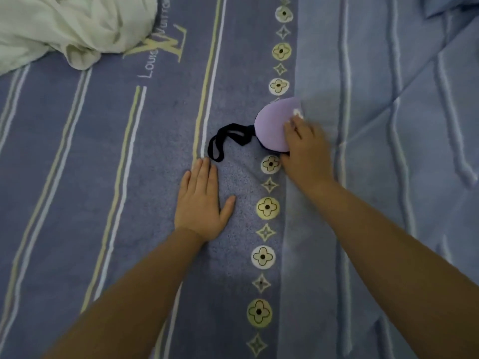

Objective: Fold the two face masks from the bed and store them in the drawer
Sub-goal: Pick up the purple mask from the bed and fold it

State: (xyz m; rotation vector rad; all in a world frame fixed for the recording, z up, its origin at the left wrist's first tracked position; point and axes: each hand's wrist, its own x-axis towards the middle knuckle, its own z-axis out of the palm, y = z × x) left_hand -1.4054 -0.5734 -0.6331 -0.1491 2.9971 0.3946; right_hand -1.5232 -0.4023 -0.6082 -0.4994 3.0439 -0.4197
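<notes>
A lilac face mask [272, 123] lies folded in half on the blue bed cover [155, 177], its black strap [228, 138] looping out to the left. My right hand [305, 149] rests on the mask's right part, fingers pressing down on it. A small white tag shows at my fingertips. My left hand [202, 200] lies flat and open on the cover, just below the strap's loop, holding nothing. Only one mask is in view; no drawer is in view.
A crumpled white cloth [67, 29] lies at the top left of the bed. A lighter blue striped quilt [388, 125] covers the right side, its edge running under the mask.
</notes>
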